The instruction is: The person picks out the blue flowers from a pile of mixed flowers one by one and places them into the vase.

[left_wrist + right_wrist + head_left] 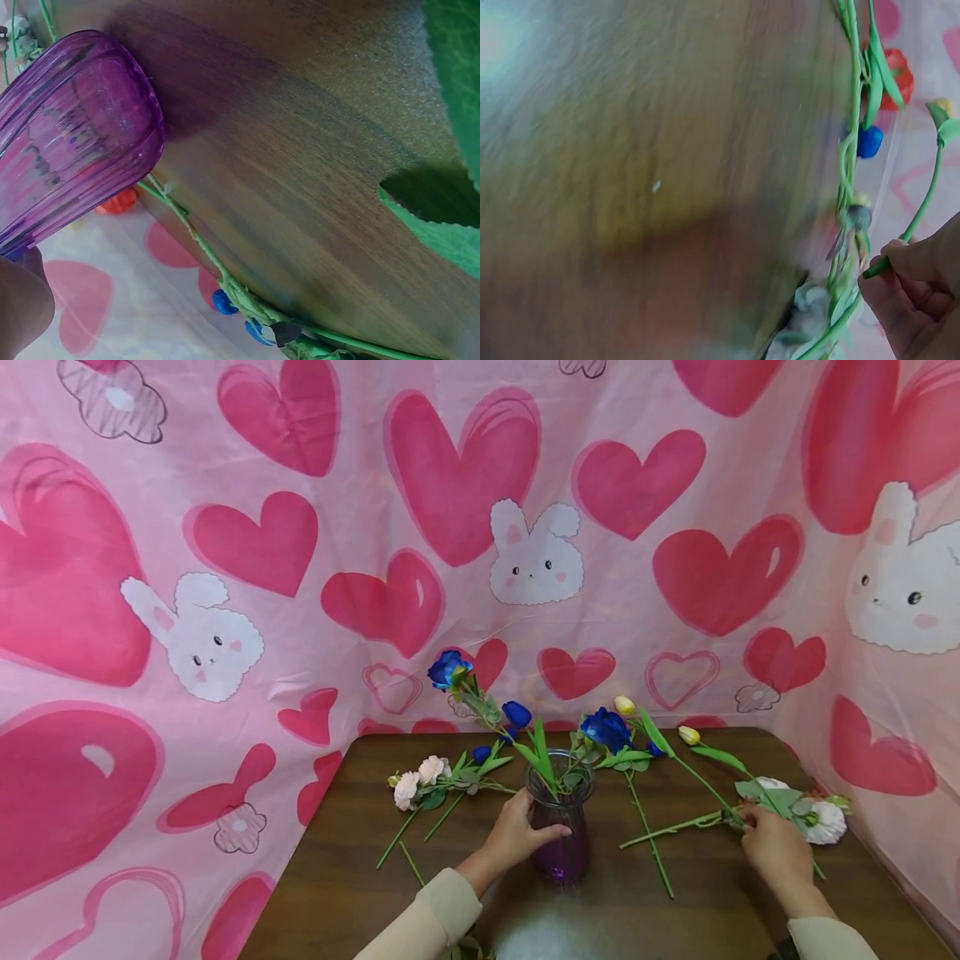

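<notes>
My left hand (517, 835) grips the side of a glass vase (561, 856), clear at the rim and purple below, thumb across its front. Green leaves and stems stand in its mouth, with a blue tulip (516, 714) and a blue rose (450, 669) leaning out leftward. In the left wrist view the ribbed purple vase (97, 120) shows beside part of the hand. My right hand (776, 852) pinches a green stem near its cut end, to the right of the vase. A yellow tulip (624, 704) tops that stem; its bud (943, 105) also shows in the right wrist view.
Pale pink flowers (420, 781) lie left of the vase. At the right are white flowers (825, 822) and another yellow tulip (688, 736). A second blue rose (606, 729) appears behind the vase's right side. Loose stems cross the brown table (322, 868); patterned pink cloth surrounds it.
</notes>
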Tool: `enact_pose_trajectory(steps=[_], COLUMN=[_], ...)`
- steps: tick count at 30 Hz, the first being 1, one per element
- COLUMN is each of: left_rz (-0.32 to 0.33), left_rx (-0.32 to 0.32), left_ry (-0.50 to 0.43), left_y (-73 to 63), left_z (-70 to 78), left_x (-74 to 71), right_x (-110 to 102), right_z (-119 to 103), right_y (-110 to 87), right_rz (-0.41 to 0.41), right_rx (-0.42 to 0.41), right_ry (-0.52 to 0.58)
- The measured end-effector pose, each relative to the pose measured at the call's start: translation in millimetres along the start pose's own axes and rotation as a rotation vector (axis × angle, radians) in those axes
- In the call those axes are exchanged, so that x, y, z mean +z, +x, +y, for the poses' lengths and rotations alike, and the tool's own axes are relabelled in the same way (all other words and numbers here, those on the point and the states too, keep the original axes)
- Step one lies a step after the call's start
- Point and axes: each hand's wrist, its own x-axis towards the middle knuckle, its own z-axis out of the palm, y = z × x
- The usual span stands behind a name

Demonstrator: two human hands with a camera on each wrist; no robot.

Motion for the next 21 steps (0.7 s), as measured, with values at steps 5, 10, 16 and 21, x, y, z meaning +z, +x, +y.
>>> enact_pose_trajectory(steps=[5,10,16,21], left_rz=[-0.001,-0.001,-0.006,-0.007], left_rx=[0.001,0.0,-0.009,-0.011], left_ry=[-0.002,0.002,0.002,-0.008], left_y=[-0.4,-0.7,-0.6,-0.8], left_z=[-0.3,-0.6,-1.6,-0.9], left_x=[0.0,-0.1,-0.3,-0.4], right_x=[-6.8,-9.8,-11.6,-10.5], right_z=[12.6,22.9,28.7,33.1], right_y=[-5.8,-11.2,-18.8,-26.4], right_rz=[0.011,0.015,0.024,-0.038], right_rx=[0.032,0.087,0.114,0.142], right_ry=[-0.014,-0.012,-0.018,-0.025])
